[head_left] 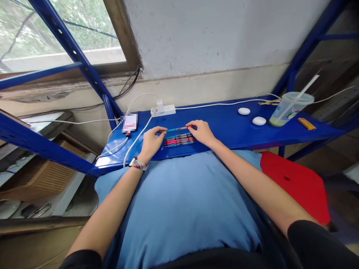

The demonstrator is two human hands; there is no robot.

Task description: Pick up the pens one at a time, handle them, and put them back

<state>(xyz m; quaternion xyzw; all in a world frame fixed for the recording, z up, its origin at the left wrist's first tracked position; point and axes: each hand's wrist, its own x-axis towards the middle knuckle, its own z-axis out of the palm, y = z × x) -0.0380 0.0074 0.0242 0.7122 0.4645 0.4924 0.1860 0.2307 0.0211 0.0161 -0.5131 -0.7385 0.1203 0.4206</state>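
Landmark: pen row [179,140], several slim printed pens lying close together on the blue desk [221,130]. The held pen [176,129] is just beyond the pen row, roughly parallel to it. Left hand [152,143]: thumb and fingertips nearly closed at the pen's left end, light pinch. Right hand [203,132]: fingertips pinched at the reddish right end, palm not wrapped round it. Whether the pen touches the desk, cannot tell.

Handling (my judgement): light, stiff, smooth barrel, a bit slippery, prone to roll, not very fragile; take it mid-barrel between thumb and finger, or at both ends to keep it level.

Surface looks hard and glossy. Left of the pen row: phone [130,122] (screen partly pixelated) with cable. Beyond it, near the wall [213,41]: white power strip [167,110]. Well to its right: two white rounded objects [251,116], plastic cup [288,110] with straw and a little green liquid, yellow-orange packet [307,123]. Nearer the wearer than the pen row: blue cloth [190,201]; red stool [297,183] off right. Window [75,30] far left beyond it, woven basket [50,173] on lower shelving left.
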